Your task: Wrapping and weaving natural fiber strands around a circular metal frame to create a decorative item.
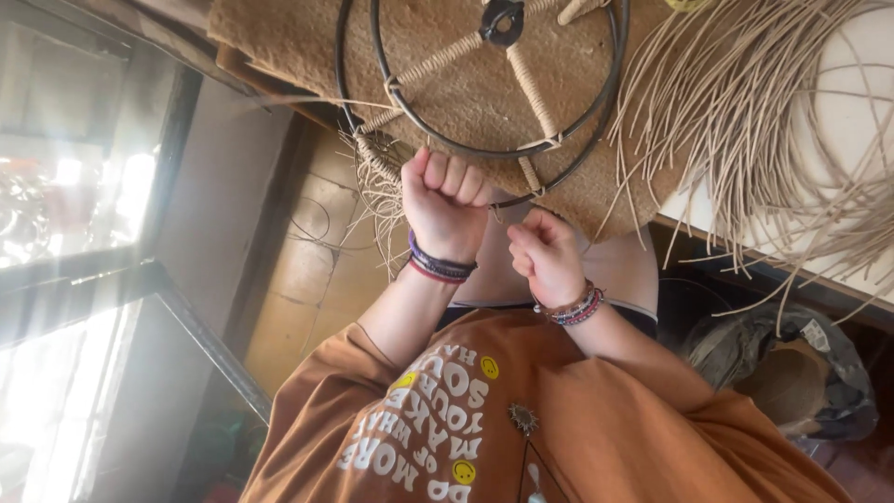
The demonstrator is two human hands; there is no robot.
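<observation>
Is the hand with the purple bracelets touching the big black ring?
Touching. In the head view the left hand is closed in a fist right on the lower rim of the black ring, knuckles against the hoop with no gap showing.

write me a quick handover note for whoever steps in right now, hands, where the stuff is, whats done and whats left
Left hand: closed in a fist at the near rim of the round metal frame, gripping it or a strand there.
Right hand: fingers pinched shut just below the rim, seemingly on a thin cane strand; the strand itself is hard to make out.
Frame lies on a brown mat at the table edge. Loose cane strands fan out on the table to the right.
Done: the spokes are wrapped in cane, and a short stretch of rim left of the hands.
Left: most of the rim is bare metal.
</observation>
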